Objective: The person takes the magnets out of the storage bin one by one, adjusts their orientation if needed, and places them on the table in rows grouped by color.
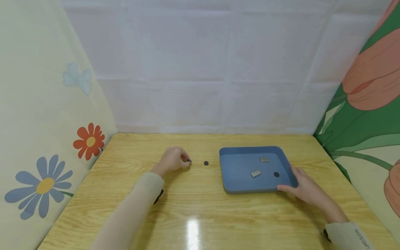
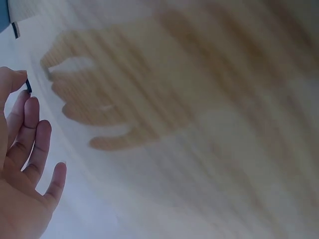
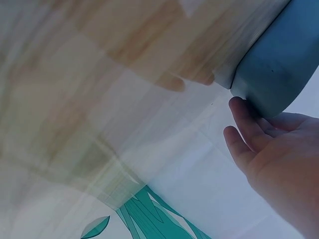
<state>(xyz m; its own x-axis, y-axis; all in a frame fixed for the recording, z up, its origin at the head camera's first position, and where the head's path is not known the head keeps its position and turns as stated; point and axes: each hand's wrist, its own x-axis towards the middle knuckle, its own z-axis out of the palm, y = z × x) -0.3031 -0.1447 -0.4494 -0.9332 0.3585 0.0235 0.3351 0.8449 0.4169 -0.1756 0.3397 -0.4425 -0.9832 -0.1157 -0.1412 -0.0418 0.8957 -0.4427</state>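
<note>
Thumb and fingertips of my left hand [image 1: 173, 159] pinch a small thin black piece [image 2: 28, 84], seen edge-on in the left wrist view; it looks like the dark disc nearby. That small dark disc [image 1: 206, 163] lies on the table just right of the hand. My right hand [image 1: 307, 189] holds the near right corner of a shallow blue tray [image 1: 237, 173], thumb at the front rim and fingers along the right side. Inside the tray are two small grey rectangular pieces, one farther back [image 1: 264, 160], one nearer [image 1: 256, 173], and another dark disc [image 1: 276, 174].
The wood-grain table [image 1: 187, 205] has a glossy surface that mirrors the hands. A white cloth [image 1: 187, 69] hangs behind it. Flower-patterned cloths stand at the left [image 1: 31, 121] and the right [image 1: 368, 146].
</note>
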